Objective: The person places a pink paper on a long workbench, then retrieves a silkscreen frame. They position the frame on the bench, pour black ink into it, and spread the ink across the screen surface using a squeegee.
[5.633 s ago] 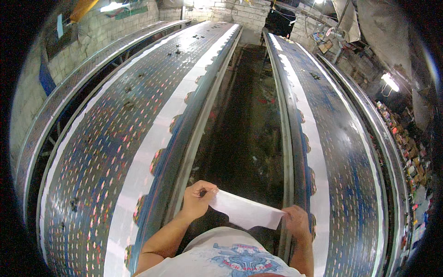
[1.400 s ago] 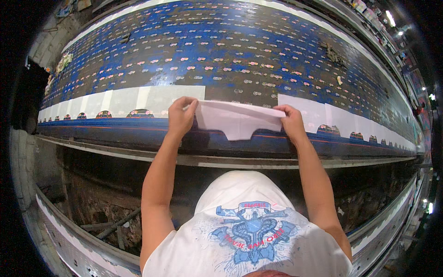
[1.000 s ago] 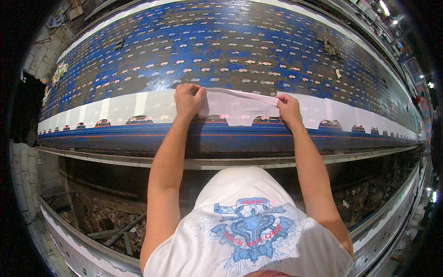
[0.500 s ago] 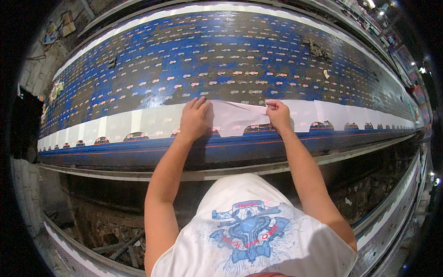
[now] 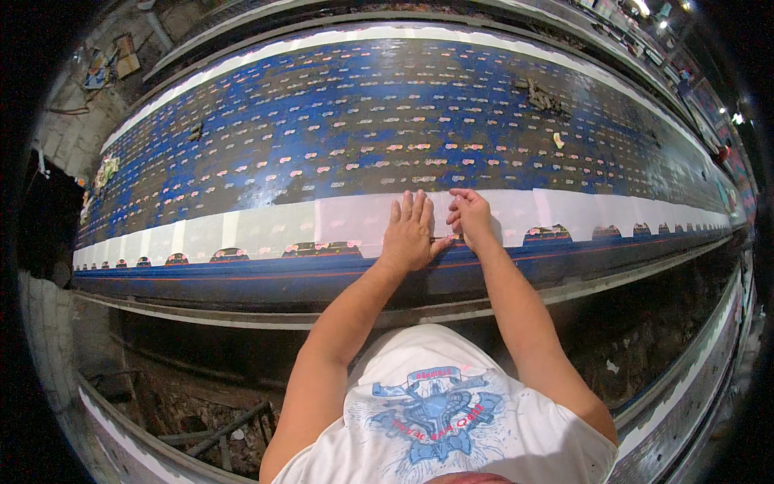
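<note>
A pale pink, thin, cloth-like panel (image 5: 351, 219) with curved cut-outs along its near edge lies flat on a long printing table (image 5: 322, 105). My left hand (image 5: 409, 232) presses flat on it, fingers stretched and thumb pointing right. Just to the right, my right hand (image 5: 471, 219) hovers over or touches the same panel's far part. Its fingers are loosely bent and apart, and I see nothing between them. More pale panels (image 5: 564, 211) continue the row to both sides. The dark, paint-stained surface carries rows of small printed motifs.
Dark crumbly lumps (image 5: 542, 98) lie at the far right of the table, near a small pale scrap (image 5: 558, 139). A raised blue-black rail with an orange line (image 5: 322, 273) runs along the near edge. Metal bars (image 5: 211, 427) stand below on the left. A white strip borders the far edge.
The lifted pink panel edge now lies flat. My left hand has shifted right and spread out on it; my right hand has let go of the edge and moved slightly left.
</note>
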Demonstrator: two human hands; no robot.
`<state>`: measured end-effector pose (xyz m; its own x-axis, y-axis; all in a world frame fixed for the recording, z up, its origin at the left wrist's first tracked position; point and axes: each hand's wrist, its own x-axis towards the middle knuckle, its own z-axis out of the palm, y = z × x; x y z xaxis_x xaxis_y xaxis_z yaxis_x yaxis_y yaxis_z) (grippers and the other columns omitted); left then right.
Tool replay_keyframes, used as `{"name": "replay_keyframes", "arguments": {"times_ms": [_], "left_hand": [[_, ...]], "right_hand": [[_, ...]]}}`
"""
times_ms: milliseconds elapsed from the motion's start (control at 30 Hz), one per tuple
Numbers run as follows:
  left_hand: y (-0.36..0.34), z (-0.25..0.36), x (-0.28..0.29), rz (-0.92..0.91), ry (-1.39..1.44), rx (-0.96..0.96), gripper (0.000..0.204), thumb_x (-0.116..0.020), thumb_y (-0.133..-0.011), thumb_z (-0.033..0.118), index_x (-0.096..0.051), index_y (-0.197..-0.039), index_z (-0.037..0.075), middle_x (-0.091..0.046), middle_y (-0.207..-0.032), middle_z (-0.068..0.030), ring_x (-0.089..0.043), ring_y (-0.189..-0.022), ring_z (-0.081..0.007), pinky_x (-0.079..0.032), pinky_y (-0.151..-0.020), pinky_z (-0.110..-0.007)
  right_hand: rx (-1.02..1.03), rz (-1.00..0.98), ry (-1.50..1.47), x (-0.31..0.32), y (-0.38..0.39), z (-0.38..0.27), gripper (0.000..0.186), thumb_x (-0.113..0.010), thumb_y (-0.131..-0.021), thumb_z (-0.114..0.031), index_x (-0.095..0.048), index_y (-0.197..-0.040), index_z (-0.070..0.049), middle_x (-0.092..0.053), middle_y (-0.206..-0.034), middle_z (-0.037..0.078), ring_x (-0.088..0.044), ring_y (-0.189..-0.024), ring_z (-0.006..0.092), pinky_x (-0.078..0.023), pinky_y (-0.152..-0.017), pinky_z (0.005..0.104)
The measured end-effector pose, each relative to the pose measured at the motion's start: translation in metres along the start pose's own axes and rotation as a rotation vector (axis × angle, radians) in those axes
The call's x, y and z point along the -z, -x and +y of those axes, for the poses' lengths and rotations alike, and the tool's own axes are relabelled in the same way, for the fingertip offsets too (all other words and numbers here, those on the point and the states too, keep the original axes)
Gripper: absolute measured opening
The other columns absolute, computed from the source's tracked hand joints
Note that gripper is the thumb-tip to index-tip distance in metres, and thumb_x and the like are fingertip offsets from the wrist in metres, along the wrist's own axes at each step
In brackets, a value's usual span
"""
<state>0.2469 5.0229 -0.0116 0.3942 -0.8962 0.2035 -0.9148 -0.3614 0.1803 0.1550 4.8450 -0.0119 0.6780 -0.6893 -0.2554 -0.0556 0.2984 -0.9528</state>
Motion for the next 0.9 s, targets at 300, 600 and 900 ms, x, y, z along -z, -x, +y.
{"name": "replay_keyframes", "arguments": {"times_ms": [300,600,900], "left_hand": [[-0.008,0.034,0.001,-0.022,-0.047,-0.046,0.105,-0.054,-0.105,0.075,-0.039,-0.170,-0.006,-0.036,-0.179,-0.0268,-0.028,-0.167,-0.0494,-0.022,-0.134,-0.066],[0.033,0.068,0.021,-0.106,0.151,0.032,0.099,-0.055,-0.108,0.069,-0.035,-0.171,-0.004,-0.039,-0.176,-0.0293,-0.031,-0.166,-0.0493,-0.023,-0.137,-0.057],[0.193,0.095,0.093,0.058,0.345,0.282,0.061,-0.078,-0.104,0.039,-0.064,-0.151,0.002,-0.061,-0.161,-0.0211,-0.053,-0.152,-0.0447,-0.042,-0.127,-0.055]], "right_hand": [[-0.023,-0.179,-0.027,0.022,-0.012,0.004,0.026,-0.055,-0.115,-0.011,-0.068,-0.136,-0.001,-0.069,-0.091,0.008,-0.068,-0.061,0.0149,-0.054,-0.047,0.0276],[0.063,-0.271,0.079,0.002,-0.032,-0.001,0.022,-0.062,-0.113,-0.013,-0.074,-0.129,-0.004,-0.071,-0.075,0.005,-0.064,-0.058,0.0133,-0.054,-0.052,0.0299],[1.097,-0.595,1.053,-0.096,0.022,-0.006,0.058,-0.076,-0.104,-0.030,-0.063,-0.154,-0.005,-0.053,-0.167,0.021,-0.044,-0.158,0.0440,-0.035,-0.128,0.0578]]}}
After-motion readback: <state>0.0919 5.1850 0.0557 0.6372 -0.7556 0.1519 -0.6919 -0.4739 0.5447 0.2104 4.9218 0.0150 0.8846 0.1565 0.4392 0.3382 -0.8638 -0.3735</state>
